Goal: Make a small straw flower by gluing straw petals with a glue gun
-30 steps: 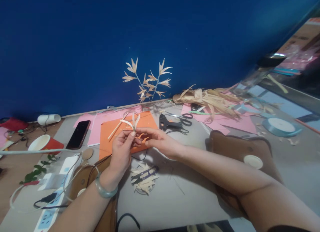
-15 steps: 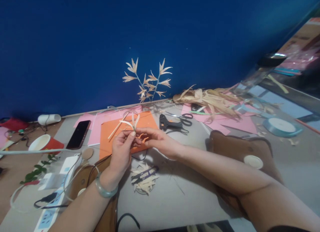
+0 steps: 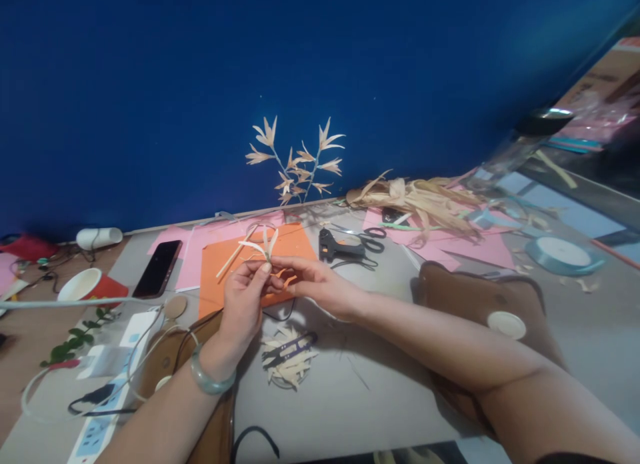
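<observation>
Between the thumb and fingers of my left hand point(image 3: 249, 285) is the base of a small husk flower point(image 3: 269, 244) with pale, narrow petals spreading upward. My right hand point(image 3: 313, 283) meets it from the right, its fingertips closed in at the flower's base; the exact grip there is partly hidden. Both hands are over an orange sheet point(image 3: 213, 274). Just below them sits a small dish of cut husk pieces point(image 3: 290, 374) with thread snips point(image 3: 293, 351) lying on top. Behind the hands a branch of finished husk flowers point(image 3: 300, 174) stands against the blue wall.
A black glue gun point(image 3: 345, 247) and scissors point(image 3: 373, 239) lie right of the orange sheet. Dried corn husks point(image 3: 415, 197) and a ribbon roll point(image 3: 565, 254) are farther right. A phone point(image 3: 159, 269), paper cup point(image 3: 93, 285) and power strip point(image 3: 103, 417) with cables are at left.
</observation>
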`<state>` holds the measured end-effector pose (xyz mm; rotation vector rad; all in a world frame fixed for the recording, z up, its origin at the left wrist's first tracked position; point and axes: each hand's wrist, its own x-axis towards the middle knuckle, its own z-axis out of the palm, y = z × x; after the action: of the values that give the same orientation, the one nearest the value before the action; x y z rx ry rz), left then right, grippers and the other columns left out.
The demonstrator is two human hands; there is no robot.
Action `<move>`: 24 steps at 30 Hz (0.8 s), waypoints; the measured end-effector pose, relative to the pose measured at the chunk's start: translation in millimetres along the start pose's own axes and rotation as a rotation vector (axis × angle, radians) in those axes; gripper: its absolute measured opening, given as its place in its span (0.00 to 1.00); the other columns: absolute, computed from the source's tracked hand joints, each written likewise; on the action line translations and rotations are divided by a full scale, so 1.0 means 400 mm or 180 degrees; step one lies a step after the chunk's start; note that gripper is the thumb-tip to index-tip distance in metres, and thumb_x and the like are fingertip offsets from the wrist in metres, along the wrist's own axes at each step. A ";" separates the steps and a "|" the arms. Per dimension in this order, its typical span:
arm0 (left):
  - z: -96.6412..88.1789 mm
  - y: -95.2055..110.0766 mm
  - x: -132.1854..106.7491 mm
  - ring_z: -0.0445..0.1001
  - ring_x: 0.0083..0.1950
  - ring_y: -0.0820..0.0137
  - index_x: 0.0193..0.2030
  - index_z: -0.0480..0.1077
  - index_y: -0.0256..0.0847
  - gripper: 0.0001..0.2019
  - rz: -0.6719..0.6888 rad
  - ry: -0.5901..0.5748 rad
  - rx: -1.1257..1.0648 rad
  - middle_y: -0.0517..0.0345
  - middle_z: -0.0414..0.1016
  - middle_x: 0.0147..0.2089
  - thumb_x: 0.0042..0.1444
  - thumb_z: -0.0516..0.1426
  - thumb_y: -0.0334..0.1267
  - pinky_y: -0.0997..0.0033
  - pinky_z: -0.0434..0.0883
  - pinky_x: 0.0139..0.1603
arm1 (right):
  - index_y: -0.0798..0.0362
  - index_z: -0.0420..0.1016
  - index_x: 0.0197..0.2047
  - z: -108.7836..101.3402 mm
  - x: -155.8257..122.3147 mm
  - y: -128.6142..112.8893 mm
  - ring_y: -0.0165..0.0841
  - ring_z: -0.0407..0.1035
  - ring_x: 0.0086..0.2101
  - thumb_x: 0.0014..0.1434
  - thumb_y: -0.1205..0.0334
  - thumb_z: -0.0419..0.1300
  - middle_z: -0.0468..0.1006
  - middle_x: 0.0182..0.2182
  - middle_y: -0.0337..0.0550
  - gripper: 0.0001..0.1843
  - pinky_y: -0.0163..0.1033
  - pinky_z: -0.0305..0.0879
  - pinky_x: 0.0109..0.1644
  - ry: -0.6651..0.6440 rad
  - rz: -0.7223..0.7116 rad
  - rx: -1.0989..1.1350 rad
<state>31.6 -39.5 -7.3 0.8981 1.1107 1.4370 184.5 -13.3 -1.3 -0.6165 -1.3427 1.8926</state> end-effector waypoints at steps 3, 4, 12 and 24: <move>-0.003 -0.003 0.001 0.75 0.24 0.74 0.37 0.70 0.35 0.15 0.0015 -0.0019 0.0024 0.58 0.77 0.23 0.50 0.64 0.45 0.75 0.73 0.31 | 0.49 0.73 0.55 -0.001 0.000 0.001 0.27 0.68 0.38 0.48 0.73 0.60 0.75 0.39 0.38 0.29 0.36 0.68 0.46 -0.0034 -0.0037 -0.0014; -0.003 -0.003 0.001 0.75 0.24 0.73 0.37 0.70 0.34 0.15 0.0011 -0.0020 0.0038 0.57 0.77 0.23 0.50 0.64 0.45 0.75 0.73 0.31 | 0.49 0.73 0.55 -0.001 0.001 0.002 0.27 0.68 0.38 0.48 0.73 0.60 0.75 0.39 0.39 0.29 0.36 0.68 0.46 -0.0044 -0.0051 -0.0031; -0.003 -0.002 0.002 0.75 0.24 0.74 0.37 0.70 0.35 0.16 -0.0023 0.0027 0.0063 0.58 0.77 0.23 0.49 0.64 0.46 0.75 0.72 0.31 | 0.49 0.72 0.56 -0.006 0.000 0.005 0.28 0.68 0.40 0.49 0.73 0.60 0.75 0.41 0.39 0.30 0.36 0.68 0.46 -0.0110 -0.0129 -0.0099; -0.002 0.000 0.005 0.75 0.24 0.74 0.37 0.70 0.34 0.16 -0.0049 0.0006 -0.0016 0.57 0.77 0.23 0.48 0.65 0.44 0.76 0.72 0.29 | 0.50 0.69 0.58 -0.011 0.000 0.014 0.29 0.68 0.40 0.50 0.75 0.56 0.76 0.42 0.40 0.31 0.38 0.67 0.48 -0.0159 -0.0321 -0.0398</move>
<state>30.5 -37.5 -7.7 0.8829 1.1128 1.4279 186.2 -11.9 -8.1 -0.5555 -1.5050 1.7640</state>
